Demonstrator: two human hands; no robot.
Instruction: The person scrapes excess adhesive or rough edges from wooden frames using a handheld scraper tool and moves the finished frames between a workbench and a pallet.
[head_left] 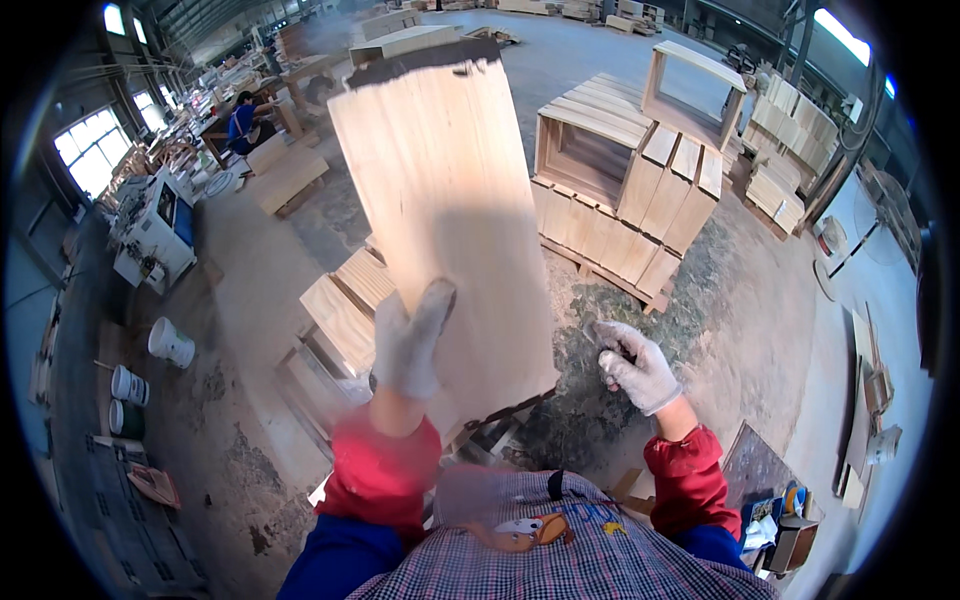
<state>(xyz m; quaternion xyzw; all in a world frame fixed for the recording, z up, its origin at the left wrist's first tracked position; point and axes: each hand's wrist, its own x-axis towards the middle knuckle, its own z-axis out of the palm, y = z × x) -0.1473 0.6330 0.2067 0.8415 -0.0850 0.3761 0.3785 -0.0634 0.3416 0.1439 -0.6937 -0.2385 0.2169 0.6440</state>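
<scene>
A pale, flat wooden board [450,190] stretches away in front of me, with dark, ragged material showing at its far edge and near right corner. My left hand [408,345], in a whitish work glove, is at the board's left edge. Its thumb lies on the top face; the other fingers are partly hidden and a little blurred. To the right of the board, apart from it, my gloved right hand [640,370] is held in the air with its fingers curled in. Something small may be pinched at its fingertips, too unclear to name.
Stacked wooden boxes [620,180] stand beyond my right hand. Lower wooden pieces [345,320] sit left of the board. Buckets [172,342] and a white machine [158,228] line the left side. A co-worker in blue [243,122] is farther off. A stand fan [885,210] is at right.
</scene>
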